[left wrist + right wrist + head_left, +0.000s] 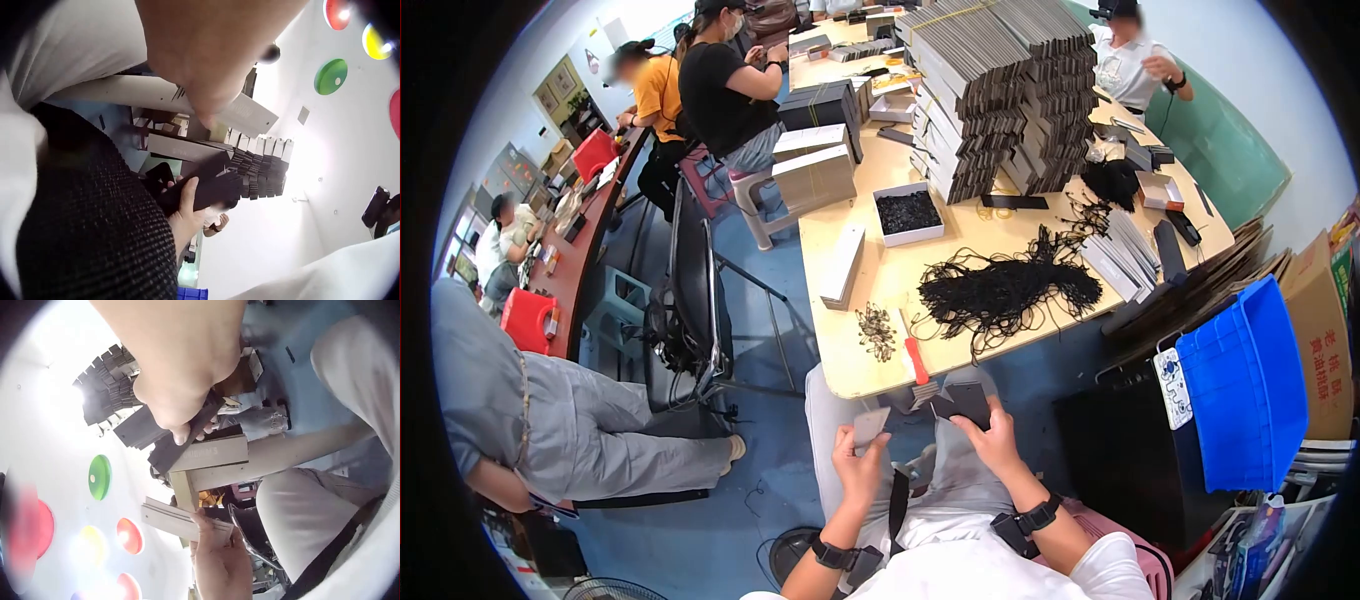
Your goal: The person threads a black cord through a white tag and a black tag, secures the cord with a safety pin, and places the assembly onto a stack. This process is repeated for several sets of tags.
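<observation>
Over the lap, just off the table's near edge, my left hand grips light grey cards, thumb across their face. Their layered edges show in the right wrist view as a thin bundle. My right hand holds black cards with the thumb on top; in the left wrist view these black cards appear as flat, long pieces. Between the hands, close to the table edge, are more grey cards. In the right wrist view a grey piece with printed lettering lies beyond the black ones.
On the table lie a red-handled tool, small gold pins, tangled black cords, a white box of small black pieces and tall card stacks. A blue crate stands right. Other people work behind.
</observation>
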Motion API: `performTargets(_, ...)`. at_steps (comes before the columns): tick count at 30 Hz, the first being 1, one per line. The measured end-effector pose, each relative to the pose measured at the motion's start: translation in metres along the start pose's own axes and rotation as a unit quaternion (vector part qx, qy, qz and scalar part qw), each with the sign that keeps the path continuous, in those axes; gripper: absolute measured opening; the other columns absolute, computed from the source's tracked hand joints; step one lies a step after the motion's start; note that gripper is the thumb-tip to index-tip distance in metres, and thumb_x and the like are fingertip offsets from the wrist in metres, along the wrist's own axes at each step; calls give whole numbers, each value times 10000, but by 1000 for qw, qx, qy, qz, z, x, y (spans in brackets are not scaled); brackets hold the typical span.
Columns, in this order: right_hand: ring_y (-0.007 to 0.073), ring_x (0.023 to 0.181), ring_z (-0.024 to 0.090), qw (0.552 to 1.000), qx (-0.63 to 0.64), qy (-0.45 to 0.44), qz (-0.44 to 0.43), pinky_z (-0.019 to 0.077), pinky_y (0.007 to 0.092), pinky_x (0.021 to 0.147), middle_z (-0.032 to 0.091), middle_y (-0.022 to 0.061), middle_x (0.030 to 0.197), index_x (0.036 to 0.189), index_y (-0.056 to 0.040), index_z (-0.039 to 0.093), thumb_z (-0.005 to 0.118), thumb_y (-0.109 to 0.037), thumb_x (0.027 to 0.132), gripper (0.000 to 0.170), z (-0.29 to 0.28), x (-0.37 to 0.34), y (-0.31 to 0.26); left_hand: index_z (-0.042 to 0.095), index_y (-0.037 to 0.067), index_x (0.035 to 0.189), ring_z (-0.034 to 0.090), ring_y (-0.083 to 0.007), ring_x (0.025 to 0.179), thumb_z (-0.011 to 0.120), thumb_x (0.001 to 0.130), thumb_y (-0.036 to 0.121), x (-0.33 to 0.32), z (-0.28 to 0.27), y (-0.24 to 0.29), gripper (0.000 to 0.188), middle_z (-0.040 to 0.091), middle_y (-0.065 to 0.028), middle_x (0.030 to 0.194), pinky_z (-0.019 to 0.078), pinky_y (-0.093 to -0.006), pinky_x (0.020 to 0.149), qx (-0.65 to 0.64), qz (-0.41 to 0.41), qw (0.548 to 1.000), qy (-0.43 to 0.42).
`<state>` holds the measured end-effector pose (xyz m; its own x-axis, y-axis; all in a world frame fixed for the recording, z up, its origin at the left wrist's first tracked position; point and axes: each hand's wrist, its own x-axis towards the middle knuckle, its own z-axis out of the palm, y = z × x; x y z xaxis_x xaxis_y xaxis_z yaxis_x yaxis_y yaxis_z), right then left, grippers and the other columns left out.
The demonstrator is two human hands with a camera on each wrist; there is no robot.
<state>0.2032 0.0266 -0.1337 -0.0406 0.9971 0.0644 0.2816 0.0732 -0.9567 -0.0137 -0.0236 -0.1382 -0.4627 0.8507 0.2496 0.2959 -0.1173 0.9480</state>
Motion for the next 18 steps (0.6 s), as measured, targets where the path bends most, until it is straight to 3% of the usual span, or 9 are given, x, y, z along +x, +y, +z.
performTargets(2,240,794,686,1000,1,10,1,506,321,676,691,155,862,1012,7,577,776,-218,801,367,5,2,-5,681,1,910,601,-172,755,781,759,92,-1,-7,14,202,632,-70,820,465,-291,678,-2,-49,996,-78)
performTargets(4,186,768,664,997,43,43,-44,501,300,688,693,127,853,989,18,614,749,-148,819,274,7,6,-17,677,-1,903,610,-176,739,784,761,107,-8,-5,23,208,642,-83,812,467,-296,660,-7,-57,993,-100)
performTargets(8,146,763,636,996,75,36,-23,497,288,694,693,105,870,979,24,648,724,-84,826,203,7,8,-15,657,-16,881,621,-183,666,785,773,139,-18,4,28,228,646,-123,744,467,-311,602,28,-74,988,-135)
performTargets(11,141,761,631,994,78,65,-40,495,276,703,683,89,853,961,26,669,726,-64,814,182,5,12,-19,636,-30,850,605,-190,608,766,796,135,-20,12,29,216,623,-139,695,461,-314,572,24,-62,992,-104)
performTargets(13,129,747,616,983,8,134,-126,489,267,692,669,79,819,929,36,673,730,-57,808,163,1,14,-20,629,-31,839,601,-191,604,753,806,126,-22,14,32,203,624,-138,696,458,-314,570,30,-40,994,-96)
performTargets(18,111,707,601,988,30,140,-59,472,256,644,659,63,802,908,46,664,730,-62,813,158,-20,5,-16,613,-25,811,593,-196,598,728,818,101,-23,12,35,171,620,-139,693,450,-317,563,23,-16,998,-64)
